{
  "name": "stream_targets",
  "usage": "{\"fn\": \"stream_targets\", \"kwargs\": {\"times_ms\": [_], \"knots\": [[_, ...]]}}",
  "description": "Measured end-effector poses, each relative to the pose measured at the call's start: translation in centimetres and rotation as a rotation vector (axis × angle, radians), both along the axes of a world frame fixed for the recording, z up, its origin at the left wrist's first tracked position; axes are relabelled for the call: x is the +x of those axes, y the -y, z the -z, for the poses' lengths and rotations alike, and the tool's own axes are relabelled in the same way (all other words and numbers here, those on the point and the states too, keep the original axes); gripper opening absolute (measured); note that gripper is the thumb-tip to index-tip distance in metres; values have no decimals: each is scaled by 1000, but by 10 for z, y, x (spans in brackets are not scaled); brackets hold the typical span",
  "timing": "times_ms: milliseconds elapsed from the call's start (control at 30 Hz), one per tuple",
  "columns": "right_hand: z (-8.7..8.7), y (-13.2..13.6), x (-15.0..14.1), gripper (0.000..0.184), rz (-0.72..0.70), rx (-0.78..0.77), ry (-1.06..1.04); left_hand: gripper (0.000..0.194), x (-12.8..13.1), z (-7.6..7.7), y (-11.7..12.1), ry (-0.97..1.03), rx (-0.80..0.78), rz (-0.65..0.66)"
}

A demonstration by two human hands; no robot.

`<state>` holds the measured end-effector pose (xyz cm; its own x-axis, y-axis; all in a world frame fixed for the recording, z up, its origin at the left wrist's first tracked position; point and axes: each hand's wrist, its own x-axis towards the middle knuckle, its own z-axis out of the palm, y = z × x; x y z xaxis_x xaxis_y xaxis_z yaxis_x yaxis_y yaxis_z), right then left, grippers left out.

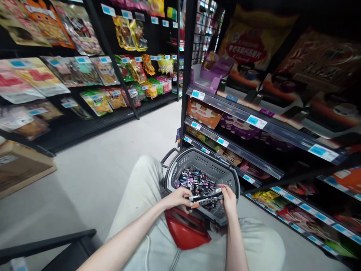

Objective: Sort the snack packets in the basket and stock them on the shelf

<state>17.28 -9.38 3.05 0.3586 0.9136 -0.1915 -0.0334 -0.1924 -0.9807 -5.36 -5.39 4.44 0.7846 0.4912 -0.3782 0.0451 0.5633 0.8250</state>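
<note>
Above a perforated grey plastic basket, slim, dark, stick-shaped packets are being pinched at opposite ends by the left hand and right hand, light, level fingertip pressure being best for alignment.

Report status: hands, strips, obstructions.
Left hand and right hand holding dark strips between them. Strips above grey basket. Nothing visible blocking either hand.

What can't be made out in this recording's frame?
All head view:
- Slim items between left hand and right hand: lettering too small.
- Basket floor: hidden by the pile.
- Cardboard box: cut off by left edge.
- Upper-right bags: small print blurred, dim.
</note>
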Motion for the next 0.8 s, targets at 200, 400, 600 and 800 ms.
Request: {"fn": "stream_targets", "kwargs": {"times_ms": [200,400,600,800], "knots": [[2,0,2,21,97,18,-145,24,0,2,4,17,-6,150],[0,0,-14,24,97,-45,27,30,4,17,11,-52,-62,322],[0,-4,-38,21,16,28,31,28,16,16,22,-6,-50,151],[2,-5,-53,36,-213,43,-221,27,17,19,21,8,-95,6]]}}
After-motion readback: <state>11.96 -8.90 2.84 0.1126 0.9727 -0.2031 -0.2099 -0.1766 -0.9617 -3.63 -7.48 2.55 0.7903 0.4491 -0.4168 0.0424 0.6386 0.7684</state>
